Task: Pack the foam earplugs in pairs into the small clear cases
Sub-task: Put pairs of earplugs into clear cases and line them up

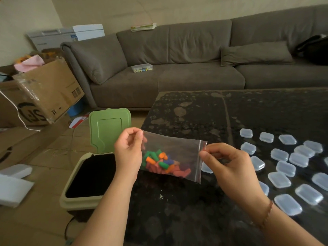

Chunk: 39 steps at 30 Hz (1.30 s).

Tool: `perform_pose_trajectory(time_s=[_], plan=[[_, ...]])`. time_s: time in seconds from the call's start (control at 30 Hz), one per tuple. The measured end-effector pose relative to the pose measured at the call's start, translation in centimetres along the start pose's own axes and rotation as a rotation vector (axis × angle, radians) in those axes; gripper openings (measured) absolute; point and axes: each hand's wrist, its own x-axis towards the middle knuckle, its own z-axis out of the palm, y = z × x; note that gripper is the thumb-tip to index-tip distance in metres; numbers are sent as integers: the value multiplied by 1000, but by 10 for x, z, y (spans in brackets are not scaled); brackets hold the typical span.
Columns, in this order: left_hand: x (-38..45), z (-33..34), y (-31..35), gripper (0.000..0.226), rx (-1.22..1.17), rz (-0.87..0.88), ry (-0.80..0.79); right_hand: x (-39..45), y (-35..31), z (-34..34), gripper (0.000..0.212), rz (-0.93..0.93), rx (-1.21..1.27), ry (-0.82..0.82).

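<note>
A clear zip bag [177, 150] hangs sideways above the dark table [195, 112], stretched between both hands. Inside it lie several foam earplugs [163, 163] in green, orange, blue and red, bunched at the lower edge. My left hand [128, 151] pinches the bag's bottom end. My right hand [229, 164] pinches the zip end between thumb and forefinger. Several small clear cases [285, 168], all with lids down, lie scattered on the table to the right of my right hand.
A bin [74, 197] with its green lid [108, 128] raised stands on the floor left of the table. Cardboard boxes [44, 96] sit farther left. A grey sofa [177, 55] runs behind the table, with a small clear box [142, 67] on its seat.
</note>
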Motion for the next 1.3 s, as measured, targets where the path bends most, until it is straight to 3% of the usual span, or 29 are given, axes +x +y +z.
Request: perform_pose_trajectory(time_s=[0.17, 0.27, 0.33, 0.4, 0.5, 0.53, 0.6, 0.77, 0.9, 1.03, 1.17, 1.3], plan=[[11, 12, -8, 11, 64, -122, -24, -6, -4, 5, 7, 42, -40, 31], [13, 24, -9, 9, 176, -162, -40, -1, 1, 7, 18, 182, -145, -103], [8, 24, 0, 33, 357, -58, -113, 4, 4, 0, 22, 227, -297, -165], [-2, 14, 16, 69, 474, 131, -382, 7, 5, -11, 22, 198, -509, -145], [-16, 8, 36, 128, 865, 300, -956, 10, 6, -21, 33, 88, -715, -157], [-18, 9, 36, 138, 1008, 309, -1071, 12, 7, -21, 44, 81, -757, -206], [-17, 13, 30, 144, 1122, 274, -1155, 15, 8, -16, 59, 90, -810, -305], [-9, 8, 18, 112, 1064, 200, -1076, 15, 12, -13, 49, 13, -853, -281], [-5, -1, 6, 83, 842, 85, -1023, 12, 10, -23, 39, -7, -847, -345], [0, 11, 2, 54, 695, 145, -922, 4, 8, -35, 33, 37, -770, -432], [1, 27, 0, 59, 673, 218, -882, 3, 10, -45, 26, 17, -811, -480], [-3, 26, 10, 78, 934, 260, -826, 5, 14, -54, 25, -20, -816, -473]])
